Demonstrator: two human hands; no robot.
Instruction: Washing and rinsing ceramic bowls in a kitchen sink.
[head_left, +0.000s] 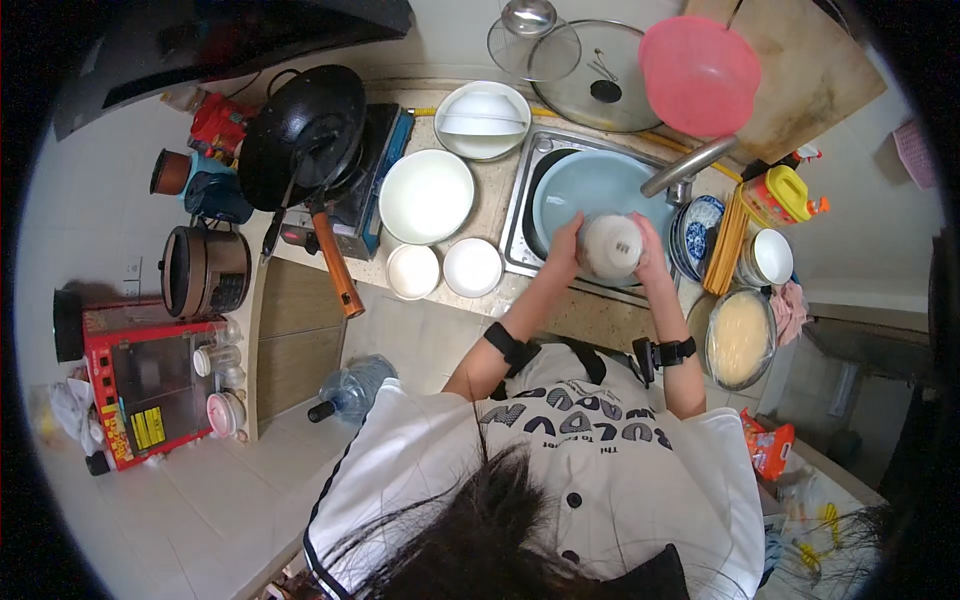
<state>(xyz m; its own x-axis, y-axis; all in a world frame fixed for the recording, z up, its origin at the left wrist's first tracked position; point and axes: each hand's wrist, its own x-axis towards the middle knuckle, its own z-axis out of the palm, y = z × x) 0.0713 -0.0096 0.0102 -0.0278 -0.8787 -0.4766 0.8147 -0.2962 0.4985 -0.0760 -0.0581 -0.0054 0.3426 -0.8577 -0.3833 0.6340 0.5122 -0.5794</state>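
Both my hands hold a whitish bowl (613, 246), its underside facing the camera, over a light blue basin (592, 180) set in the steel sink (541, 144). My left hand (568, 244) grips its left side and my right hand (651, 246) its right side. The curved metal faucet (686, 169) reaches over the basin from the back right. Left of the sink are a large white bowl (427, 196), two small white bowls, one (413, 271) beside the other (473, 267), and another large bowl (465, 147) with white bowls in it.
A black wok (300, 142) with a wooden handle rests on the gas stove (375, 180) at left. Blue-patterned dishes (703, 225), wooden chopsticks (726, 247), stacked white bowls (771, 256) and a yellow detergent bottle (776, 196) stand right of the sink. A pink basin (700, 75) leans behind.
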